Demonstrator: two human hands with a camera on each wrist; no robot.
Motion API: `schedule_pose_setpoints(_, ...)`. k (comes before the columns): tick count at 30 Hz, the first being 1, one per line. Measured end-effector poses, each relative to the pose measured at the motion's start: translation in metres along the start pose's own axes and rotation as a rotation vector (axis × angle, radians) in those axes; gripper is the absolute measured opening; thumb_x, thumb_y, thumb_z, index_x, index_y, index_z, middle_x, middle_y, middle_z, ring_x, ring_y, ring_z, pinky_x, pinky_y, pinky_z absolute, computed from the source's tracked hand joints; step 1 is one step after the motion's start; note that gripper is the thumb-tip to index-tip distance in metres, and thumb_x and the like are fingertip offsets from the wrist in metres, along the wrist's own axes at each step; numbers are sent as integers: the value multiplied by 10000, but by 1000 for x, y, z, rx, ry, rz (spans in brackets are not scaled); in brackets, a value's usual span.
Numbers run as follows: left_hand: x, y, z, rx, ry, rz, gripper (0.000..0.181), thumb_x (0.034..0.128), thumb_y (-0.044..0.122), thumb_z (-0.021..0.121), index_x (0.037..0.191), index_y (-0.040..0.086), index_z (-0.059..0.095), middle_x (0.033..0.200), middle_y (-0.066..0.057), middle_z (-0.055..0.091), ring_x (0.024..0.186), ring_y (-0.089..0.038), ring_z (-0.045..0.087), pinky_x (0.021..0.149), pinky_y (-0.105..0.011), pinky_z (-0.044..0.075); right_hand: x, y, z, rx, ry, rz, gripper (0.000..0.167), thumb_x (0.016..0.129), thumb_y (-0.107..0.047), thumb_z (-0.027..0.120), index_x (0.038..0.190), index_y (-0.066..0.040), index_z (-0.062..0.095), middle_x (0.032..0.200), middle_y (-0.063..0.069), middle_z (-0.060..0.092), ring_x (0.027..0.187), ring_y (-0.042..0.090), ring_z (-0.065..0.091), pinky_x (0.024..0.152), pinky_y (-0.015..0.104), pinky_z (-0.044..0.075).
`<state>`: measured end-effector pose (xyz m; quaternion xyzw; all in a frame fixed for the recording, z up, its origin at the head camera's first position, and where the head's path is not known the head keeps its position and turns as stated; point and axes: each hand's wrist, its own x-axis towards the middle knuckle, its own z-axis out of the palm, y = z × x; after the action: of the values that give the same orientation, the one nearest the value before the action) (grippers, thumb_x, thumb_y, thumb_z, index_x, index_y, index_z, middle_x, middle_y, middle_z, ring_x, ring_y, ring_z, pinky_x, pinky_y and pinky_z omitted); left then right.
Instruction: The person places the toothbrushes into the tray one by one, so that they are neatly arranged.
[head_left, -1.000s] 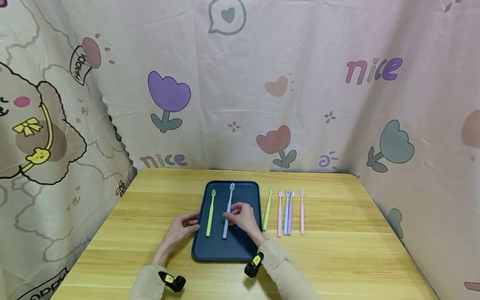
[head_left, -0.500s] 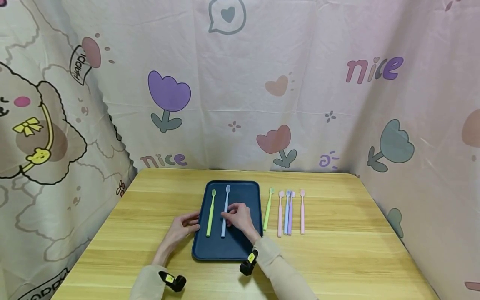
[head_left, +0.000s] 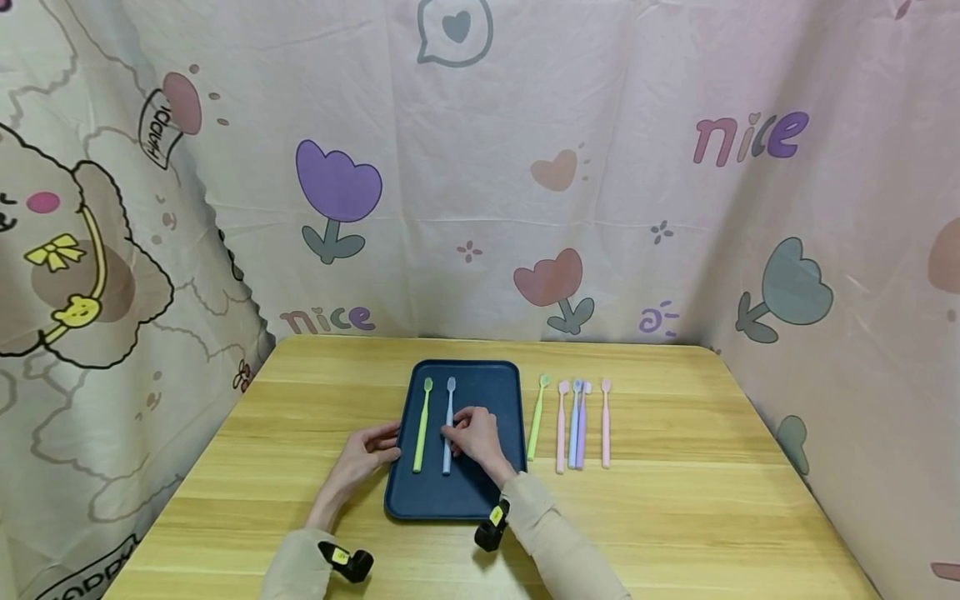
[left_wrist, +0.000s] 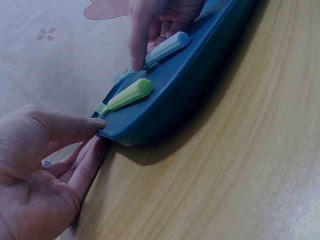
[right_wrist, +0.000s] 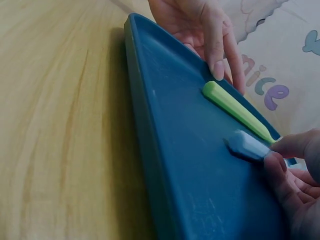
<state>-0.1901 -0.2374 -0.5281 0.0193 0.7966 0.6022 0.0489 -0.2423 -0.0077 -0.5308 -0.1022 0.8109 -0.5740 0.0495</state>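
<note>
A dark blue tray (head_left: 480, 492) lies on the table with a green toothbrush (head_left: 422, 433) along its left side. Parallel to that one is a light blue toothbrush (head_left: 450, 404), pinched by my right hand (head_left: 478, 437) between thumb and fingers. Its handle (right_wrist: 245, 145) lies at or just over the tray's floor; I cannot tell which. My left hand (head_left: 360, 458) holds the tray's left rim, thumb (left_wrist: 82, 127) on top and fingers against the outside, as the left wrist view shows.
Right of the tray, several toothbrushes lie on the wooden table (head_left: 675, 500): a green one (head_left: 537, 421), a pink one (head_left: 561, 429), a blue one (head_left: 573, 425) touching a purple one (head_left: 582, 429), and another pink one (head_left: 606, 425). A printed curtain (head_left: 465, 125) hangs behind.
My right hand has moved slightly left with the light blue toothbrush, bringing it closer to and more in line with the green one. My left hand has stayed on the rim.
</note>
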Motion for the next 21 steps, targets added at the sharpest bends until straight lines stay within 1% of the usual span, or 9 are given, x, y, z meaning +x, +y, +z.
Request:
schedule_pose_setpoints(2,-1,1,0,-8,1,-1,536,923,-18,663,1434,-60,509,1336,-290,622,1217,-374,626,839,-151,521,0,0,1,-7,8,-11,219,879,-87,750,1033,60,698,698,139,711,484,95,631,523,271,563)
schedule_pose_setpoints(5,-1,1,0,-11,-3,4,536,925,-16,662,1436,-60,507,1343,-293,615,1220,-373,625,843,-150,521,-1,0,1,-18,15,-18,224,879,-93,752,1038,56,701,687,122,707,482,96,630,516,267,557)
schedule_pose_setpoints(9,0,-1,0,-2,1,9,534,923,-13,666,1433,-57,513,1336,-289,622,1186,-320,649,843,-150,522,-2,-1,1,-17,10,-19,227,892,-124,748,1040,44,709,682,109,703,488,105,632,507,260,552)
schedule_pose_setpoints(11,1,-2,0,-1,2,7,533,922,-16,664,1432,-52,517,1332,-285,626,1179,-310,653,844,-150,522,-3,-1,0,-14,-2,-28,238,897,-130,743,1048,51,708,683,119,704,491,124,641,506,267,554)
schedule_pose_setpoints(15,2,-3,0,-6,1,1,536,920,-25,659,1436,-43,516,1335,-280,626,1194,-327,641,849,-147,518,-5,-4,-4,-13,-51,-15,276,899,-125,737,1094,67,701,713,131,724,513,157,668,545,289,576)
schedule_pose_setpoints(18,1,-3,-1,-5,1,2,536,921,-23,660,1437,-46,514,1333,-280,627,1200,-339,637,849,-147,518,-5,-6,-6,-16,-83,23,308,899,-123,739,1142,62,693,743,112,738,533,150,685,595,298,596)
schedule_pose_setpoints(21,1,-3,0,-6,2,-1,532,923,-22,659,1435,-48,516,1328,-281,629,1200,-341,637,848,-149,519,-5,-7,-6,-13,-95,35,325,898,-116,741,1162,64,688,750,106,741,540,153,693,615,308,604)
